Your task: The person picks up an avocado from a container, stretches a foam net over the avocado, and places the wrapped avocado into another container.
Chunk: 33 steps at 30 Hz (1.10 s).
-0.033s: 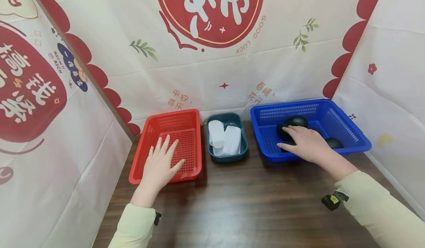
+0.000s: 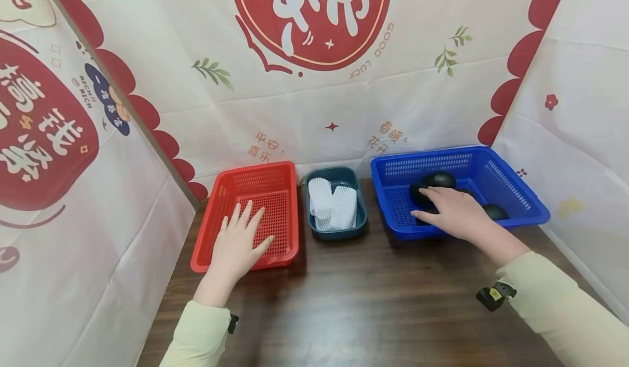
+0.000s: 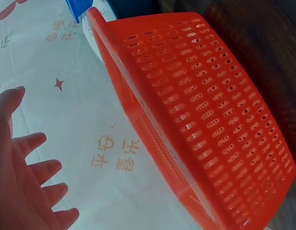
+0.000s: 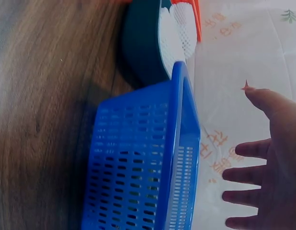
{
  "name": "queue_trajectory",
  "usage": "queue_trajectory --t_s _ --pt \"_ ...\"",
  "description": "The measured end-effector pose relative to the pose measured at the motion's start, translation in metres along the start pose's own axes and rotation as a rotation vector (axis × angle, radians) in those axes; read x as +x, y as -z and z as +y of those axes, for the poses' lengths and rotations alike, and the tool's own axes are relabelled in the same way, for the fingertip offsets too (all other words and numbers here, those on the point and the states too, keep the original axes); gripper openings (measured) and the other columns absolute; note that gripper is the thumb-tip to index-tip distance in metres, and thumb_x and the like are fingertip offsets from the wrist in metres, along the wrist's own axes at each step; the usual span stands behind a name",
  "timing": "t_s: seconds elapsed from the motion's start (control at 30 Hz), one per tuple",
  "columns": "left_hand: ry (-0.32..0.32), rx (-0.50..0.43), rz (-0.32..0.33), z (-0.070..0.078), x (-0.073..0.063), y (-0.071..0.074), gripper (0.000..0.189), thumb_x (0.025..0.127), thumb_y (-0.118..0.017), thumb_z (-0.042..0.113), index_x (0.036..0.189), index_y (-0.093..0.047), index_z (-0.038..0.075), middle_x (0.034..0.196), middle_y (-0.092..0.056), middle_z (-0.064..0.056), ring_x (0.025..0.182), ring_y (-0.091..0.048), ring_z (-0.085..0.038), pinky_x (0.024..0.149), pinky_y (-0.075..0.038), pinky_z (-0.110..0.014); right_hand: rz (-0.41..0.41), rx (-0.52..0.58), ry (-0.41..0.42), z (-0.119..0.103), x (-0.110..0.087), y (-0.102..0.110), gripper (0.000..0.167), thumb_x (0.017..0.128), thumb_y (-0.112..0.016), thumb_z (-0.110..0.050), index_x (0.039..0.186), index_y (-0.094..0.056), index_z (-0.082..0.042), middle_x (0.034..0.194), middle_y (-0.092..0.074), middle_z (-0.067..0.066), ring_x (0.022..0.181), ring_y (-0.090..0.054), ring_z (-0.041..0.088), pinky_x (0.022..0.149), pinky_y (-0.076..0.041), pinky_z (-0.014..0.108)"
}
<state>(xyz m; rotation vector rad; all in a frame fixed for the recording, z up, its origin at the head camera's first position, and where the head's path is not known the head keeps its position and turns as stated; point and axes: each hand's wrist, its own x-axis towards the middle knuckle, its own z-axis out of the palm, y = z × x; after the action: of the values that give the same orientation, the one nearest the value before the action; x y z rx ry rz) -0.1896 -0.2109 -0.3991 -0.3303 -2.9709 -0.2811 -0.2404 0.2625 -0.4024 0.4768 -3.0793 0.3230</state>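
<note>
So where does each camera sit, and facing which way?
Head: worn on the head, facing forward and down at red basket, teal tub and blue basket; left hand and right hand show.
Left wrist: worn there, facing the red basket's side; left hand along the left edge.
Right wrist: worn there, facing the blue basket's side; right hand along the right edge.
Shared: head and right wrist both show the white netting.

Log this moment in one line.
left hand: over red rectangular plastic basket; right hand: over blue rectangular plastic basket, dark oval fruits inside
</note>
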Motion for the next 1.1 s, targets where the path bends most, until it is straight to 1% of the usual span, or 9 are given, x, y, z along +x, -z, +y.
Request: queue_trajectory --t_s 0.17,0.27,0.37,0.5,0.6,0.73,0.9,1.0,1.1 --pt "-0.016 0.010 -0.017 0.006 0.002 0.003 0.076 0.087 -0.064 0.050 0.150 -0.040 0.015 0.156 -0.031 -0.012 0.143 -0.023 -0.036 0.113 -0.016 -0.058 -0.108 0.080 -0.060 0.009 0.006 0.003 0.097 0.088 -0.036 -0.076 0.143 -0.042 0.003 0.139 -0.045 0.031 0.125 -0.043 0.052 0.097 -0.032 0.070" --pt "-0.034 0.002 -0.023 0.013 0.002 0.006 0.073 0.087 -0.065 0.048 0.148 -0.043 0.015 0.153 -0.037 -0.012 0.141 -0.030 -0.036 0.112 -0.021 -0.057 -0.157 0.095 -0.085 0.016 0.011 0.004 0.096 0.089 -0.038 -0.075 0.141 -0.043 0.006 0.137 -0.047 0.032 0.122 -0.044 0.053 0.095 -0.034 0.069" --pt "-0.059 0.011 -0.032 0.021 0.003 0.006 0.069 0.088 -0.065 0.047 0.146 -0.046 0.014 0.149 -0.042 -0.012 0.139 -0.034 -0.035 0.110 -0.025 -0.056 -0.199 0.101 -0.098 0.022 0.016 0.002 0.089 0.092 -0.043 -0.068 0.138 -0.046 0.009 0.133 -0.050 0.034 0.120 -0.045 0.054 0.095 -0.035 0.068" --pt "-0.099 0.036 -0.029 0.032 0.005 0.001 0.067 0.087 -0.068 0.046 0.143 -0.050 0.013 0.144 -0.049 -0.012 0.135 -0.041 -0.034 0.108 -0.031 -0.055 -0.252 0.111 -0.093 0.029 0.021 -0.007 0.075 0.095 -0.052 -0.051 0.133 -0.047 0.013 0.129 -0.051 0.036 0.119 -0.045 0.055 0.095 -0.035 0.068" --pt "-0.126 0.041 -0.021 0.044 0.004 -0.002 0.063 0.086 -0.070 0.044 0.139 -0.054 0.013 0.137 -0.055 -0.010 0.127 -0.050 -0.031 0.101 -0.042 -0.051 -0.271 0.116 -0.076 0.031 0.025 -0.014 0.067 0.095 -0.057 -0.041 0.129 -0.049 0.016 0.125 -0.053 0.037 0.117 -0.048 0.054 0.095 -0.037 0.066" --pt "-0.169 0.038 -0.005 0.059 0.005 -0.005 0.052 0.089 -0.067 0.041 0.132 -0.059 0.012 0.126 -0.062 -0.009 0.112 -0.060 -0.025 0.090 -0.051 -0.044 -0.303 0.128 -0.048 0.033 0.033 -0.021 0.062 0.093 -0.061 -0.033 0.125 -0.050 0.019 0.121 -0.055 0.037 0.113 -0.051 0.053 0.095 -0.039 0.063" --pt "-0.248 0.058 0.023 0.075 0.009 -0.010 0.042 0.093 -0.063 0.040 0.123 -0.065 0.011 0.114 -0.067 -0.007 0.102 -0.063 -0.022 0.086 -0.053 -0.039 -0.318 0.127 -0.034 0.036 0.042 -0.028 0.057 0.090 -0.067 -0.026 0.121 -0.053 0.020 0.117 -0.058 0.036 0.109 -0.055 0.050 0.093 -0.041 0.062" --pt "-0.295 0.078 0.032 0.083 0.011 -0.011 0.040 0.093 -0.062 0.040 0.120 -0.067 0.011 0.109 -0.068 -0.006 0.096 -0.065 -0.021 0.081 -0.054 -0.038 -0.299 0.115 -0.058 0.035 0.045 -0.031 0.053 0.087 -0.070 -0.022 0.118 -0.055 0.018 0.114 -0.059 0.036 0.106 -0.057 0.049 0.092 -0.042 0.061" --pt "-0.325 0.098 0.036 0.090 0.012 -0.012 0.040 0.094 -0.060 0.042 0.120 -0.067 0.011 0.106 -0.069 -0.005 0.093 -0.066 -0.020 0.077 -0.055 -0.037 -0.274 0.090 -0.083 0.032 0.048 -0.033 0.049 0.084 -0.073 -0.019 0.114 -0.058 0.017 0.110 -0.061 0.034 0.101 -0.060 0.046 0.091 -0.043 0.060"
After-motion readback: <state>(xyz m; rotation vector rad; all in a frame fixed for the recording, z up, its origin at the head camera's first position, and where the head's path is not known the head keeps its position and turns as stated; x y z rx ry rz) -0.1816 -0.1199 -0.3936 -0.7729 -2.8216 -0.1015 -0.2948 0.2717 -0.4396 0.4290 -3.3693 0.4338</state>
